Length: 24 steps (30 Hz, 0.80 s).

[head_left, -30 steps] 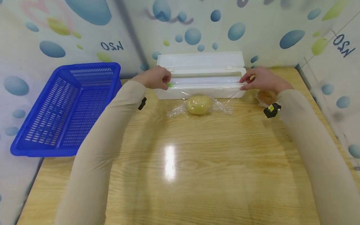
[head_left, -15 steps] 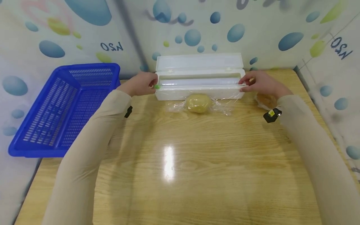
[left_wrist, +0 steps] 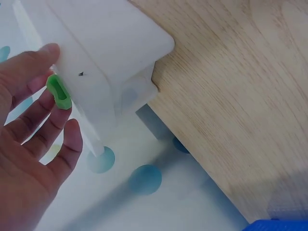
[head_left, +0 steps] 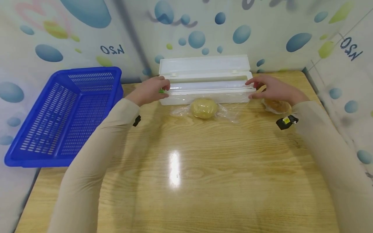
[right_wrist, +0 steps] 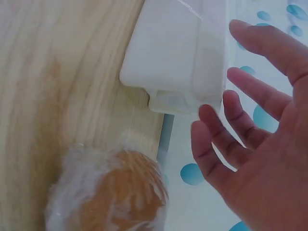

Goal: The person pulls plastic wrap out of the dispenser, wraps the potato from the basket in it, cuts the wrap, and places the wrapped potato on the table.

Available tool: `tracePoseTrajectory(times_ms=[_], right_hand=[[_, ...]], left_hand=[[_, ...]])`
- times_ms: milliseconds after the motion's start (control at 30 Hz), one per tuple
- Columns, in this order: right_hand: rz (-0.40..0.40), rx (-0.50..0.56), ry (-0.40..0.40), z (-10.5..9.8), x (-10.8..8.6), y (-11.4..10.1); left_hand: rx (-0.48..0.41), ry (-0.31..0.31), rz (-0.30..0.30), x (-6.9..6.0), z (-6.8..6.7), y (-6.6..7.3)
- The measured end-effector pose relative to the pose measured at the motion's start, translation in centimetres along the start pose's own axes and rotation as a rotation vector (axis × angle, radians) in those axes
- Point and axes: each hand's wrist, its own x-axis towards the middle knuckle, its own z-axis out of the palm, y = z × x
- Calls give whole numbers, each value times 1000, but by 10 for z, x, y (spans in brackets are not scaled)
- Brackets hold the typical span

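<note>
In the head view, a white lidded box (head_left: 204, 97) stands open at the back of the table, a pale film roll (head_left: 207, 85) inside. My left hand (head_left: 148, 90) is at its left end; in the left wrist view, the fingertips of that hand (left_wrist: 36, 120) touch a green slider (left_wrist: 59, 92) while the thumb lies by the box edge. Around the box's right end, my right hand (head_left: 274, 89) has loosely bent, spread fingers, seen apart from each other in the right wrist view (right_wrist: 255, 110). In front of the box lies a yellowish film-wrapped item (head_left: 204, 108).
A blue perforated basket (head_left: 59, 158) stands at the left. Under my right wrist lies an orange-brown wrapped item (head_left: 276, 106), larger in the right wrist view (right_wrist: 120, 192). Patterned walls (head_left: 131, 64) border the wooden table (head_left: 218, 168) behind and at the right.
My left hand slid left along the box front with the green slider, then came slightly back right with its fingers spread more. My right hand stayed at the right end, its fingers now wider apart.
</note>
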Motion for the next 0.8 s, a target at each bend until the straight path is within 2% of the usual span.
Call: tracePoseTrajectory(times_ms=[200, 300, 433, 500, 667, 800], right_hand=[[-63, -4, 99, 10, -11, -4], [-107, 9, 106, 15, -15, -7], [-162, 22, 72, 21, -21, -11], [-180, 33, 42, 24, -23, -14], [-180, 68, -41, 32, -28, -22], [-216, 100, -83, 38, -31, -27]], left_hand=[[15, 41, 26, -5, 2, 1], [35, 70, 50, -10, 2, 3], [44, 116, 103, -17, 2, 6], [43, 119, 133, -21, 2, 9], [16, 56, 187, -28, 4, 19], [-10, 24, 237, -35, 8, 24]])
